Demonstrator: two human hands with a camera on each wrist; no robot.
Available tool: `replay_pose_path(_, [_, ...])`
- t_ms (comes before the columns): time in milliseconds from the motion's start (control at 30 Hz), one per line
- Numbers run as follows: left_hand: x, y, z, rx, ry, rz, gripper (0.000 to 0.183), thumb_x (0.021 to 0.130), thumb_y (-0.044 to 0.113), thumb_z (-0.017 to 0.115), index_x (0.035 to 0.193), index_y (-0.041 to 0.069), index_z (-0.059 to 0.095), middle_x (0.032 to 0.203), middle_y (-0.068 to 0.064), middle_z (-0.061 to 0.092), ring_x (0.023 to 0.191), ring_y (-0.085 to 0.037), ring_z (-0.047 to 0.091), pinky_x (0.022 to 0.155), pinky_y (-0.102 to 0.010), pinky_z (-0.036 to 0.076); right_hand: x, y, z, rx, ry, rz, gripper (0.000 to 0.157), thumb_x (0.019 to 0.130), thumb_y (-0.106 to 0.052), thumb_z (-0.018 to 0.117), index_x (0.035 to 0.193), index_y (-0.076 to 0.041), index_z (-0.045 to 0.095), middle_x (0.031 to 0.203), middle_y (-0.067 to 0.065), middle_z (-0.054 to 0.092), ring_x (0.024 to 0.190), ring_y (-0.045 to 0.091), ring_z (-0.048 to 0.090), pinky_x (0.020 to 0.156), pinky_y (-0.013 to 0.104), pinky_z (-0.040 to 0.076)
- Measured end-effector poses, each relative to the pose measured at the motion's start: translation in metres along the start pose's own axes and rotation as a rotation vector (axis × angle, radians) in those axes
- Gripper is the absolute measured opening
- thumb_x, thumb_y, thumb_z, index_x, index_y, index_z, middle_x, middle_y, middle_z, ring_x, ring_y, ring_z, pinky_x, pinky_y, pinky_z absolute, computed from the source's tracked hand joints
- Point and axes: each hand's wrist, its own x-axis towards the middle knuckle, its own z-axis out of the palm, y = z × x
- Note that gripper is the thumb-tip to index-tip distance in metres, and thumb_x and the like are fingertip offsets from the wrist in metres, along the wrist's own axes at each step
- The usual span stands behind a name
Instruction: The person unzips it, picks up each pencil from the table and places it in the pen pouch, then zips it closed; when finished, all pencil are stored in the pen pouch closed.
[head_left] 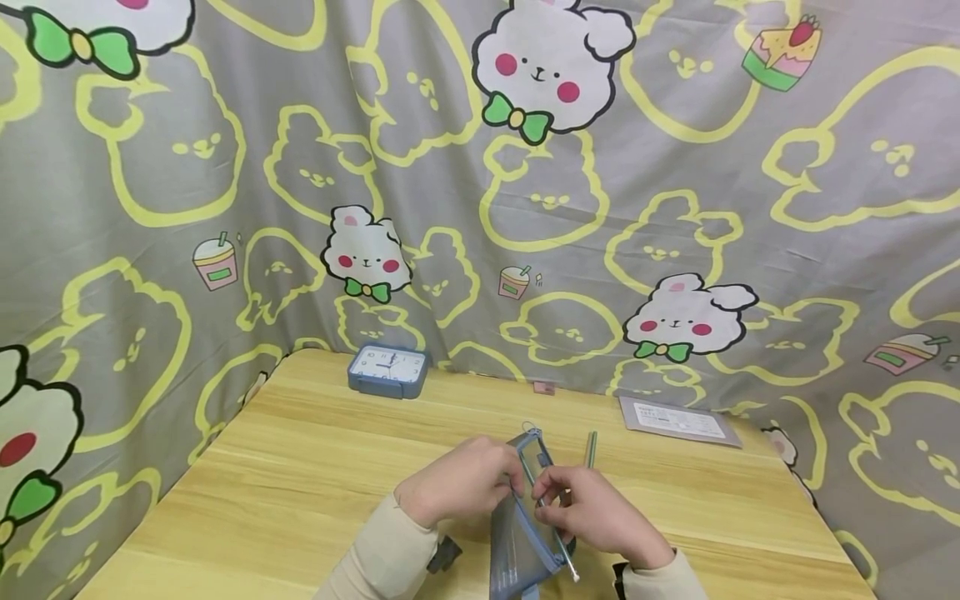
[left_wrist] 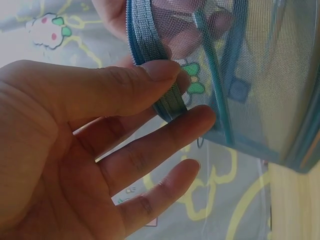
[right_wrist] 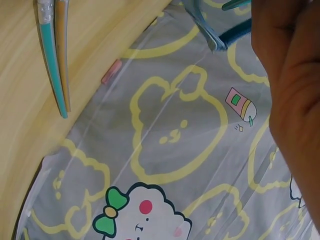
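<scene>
My left hand (head_left: 465,479) pinches the zipped edge of a blue mesh pencil pouch (head_left: 513,554) between thumb and fingers. In the left wrist view the zipper tape (left_wrist: 150,37) runs under the thumb, with the lower fingers spread. My right hand (head_left: 592,508) holds a thin paintbrush (head_left: 566,557) at the pouch's opening, its pale tip pointing toward me. Through the mesh, the teal handle (left_wrist: 216,80) and some right-hand fingers show. Two more brushes, one with a teal handle (right_wrist: 51,65) and one with an orange-brown handle (right_wrist: 63,50), lie on the table just beyond the right hand.
A blue-framed clock (head_left: 387,372) stands at the back left of the wooden table (head_left: 300,467). Toward the back right lies a greyish flat packet (head_left: 678,421) with a white label. A small pink block (head_left: 544,387) sits by the patterned curtain (head_left: 442,192) behind.
</scene>
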Motion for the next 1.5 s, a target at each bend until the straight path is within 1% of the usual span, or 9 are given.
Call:
replay_pose_path(267, [0.0,0.0,0.0,-0.003,-0.004,0.003,0.024,0.087,-0.008,0.072,0.087,0.015,0.08,0.089,0.011,0.074,0.081,0.003,0.063,0.07,-0.007,0.05,0.0,0.0,0.002,0.002,0.004,0.012,0.013,0.097,-0.007,0.073,0.107,-0.001,0.068,0.09,0.005,0.069,0.061,0.014,0.062,0.053,0.029,0.057])
replay_pose_path(633, [-0.002,0.001,0.0,0.018,-0.006,0.007,0.023,0.087,-0.007,0.073,0.087,0.015,0.079,0.088,0.011,0.072,0.079,0.003,0.061,0.07,-0.008,0.05,0.0,0.005,0.003,0.013,-0.004,-0.005,0.011,0.098,-0.009,0.07,0.107,-0.003,0.069,0.092,0.006,0.07,0.064,0.017,0.067,0.056,0.035,0.062])
replay_pose_path(800, [-0.001,0.001,0.0,0.024,-0.004,0.015,0.022,0.088,-0.006,0.074,0.087,0.016,0.079,0.088,0.011,0.072,0.079,0.003,0.061,0.07,-0.008,0.05,0.001,0.005,0.003,-0.022,-0.021,-0.015,0.011,0.094,-0.003,0.068,0.106,-0.004,0.069,0.088,0.004,0.068,0.062,0.015,0.066,0.055,0.032,0.061])
replay_pose_path(933, [-0.001,0.0,0.0,0.015,-0.009,0.01,0.021,0.088,-0.005,0.074,0.087,0.016,0.079,0.09,0.011,0.072,0.081,0.003,0.062,0.07,-0.008,0.05,0.001,0.006,0.006,-0.06,-0.069,-0.022,0.018,0.089,0.003,0.065,0.104,-0.006,0.068,0.084,0.002,0.067,0.06,0.013,0.065,0.055,0.028,0.059])
replay_pose_path(1100, [-0.001,0.001,0.0,0.018,-0.01,0.011,0.022,0.088,-0.005,0.074,0.087,0.016,0.079,0.09,0.012,0.073,0.082,0.002,0.064,0.07,-0.008,0.05,0.001,0.007,0.009,-0.065,-0.115,-0.008,0.022,0.089,0.008,0.063,0.104,-0.007,0.068,0.082,0.003,0.066,0.059,0.016,0.066,0.054,0.027,0.057])
replay_pose_path(1267, [-0.001,0.001,0.0,0.027,-0.01,0.02,0.022,0.087,-0.006,0.075,0.088,0.016,0.08,0.089,0.012,0.073,0.084,0.0,0.066,0.072,-0.008,0.05,0.003,0.01,0.015,-0.061,-0.11,-0.002,0.024,0.088,0.011,0.065,0.104,-0.007,0.067,0.081,0.004,0.065,0.06,0.017,0.067,0.053,0.026,0.058])
replay_pose_path(1400, [0.0,0.0,0.001,0.009,-0.01,0.024,0.024,0.088,-0.007,0.074,0.088,0.016,0.081,0.089,0.013,0.073,0.083,0.002,0.065,0.072,-0.007,0.051,0.006,0.013,0.02,-0.065,-0.108,-0.012,0.024,0.086,0.011,0.068,0.101,-0.008,0.066,0.077,0.002,0.065,0.057,0.015,0.066,0.051,0.024,0.057])
replay_pose_path(1500, [0.0,0.0,0.001,0.004,-0.005,0.032,0.025,0.087,-0.007,0.074,0.088,0.017,0.08,0.089,0.013,0.073,0.082,0.004,0.063,0.072,-0.007,0.05,0.007,0.013,0.022,-0.058,-0.102,-0.009,0.025,0.085,0.012,0.067,0.099,-0.009,0.065,0.074,0.001,0.064,0.055,0.014,0.065,0.051,0.025,0.057])
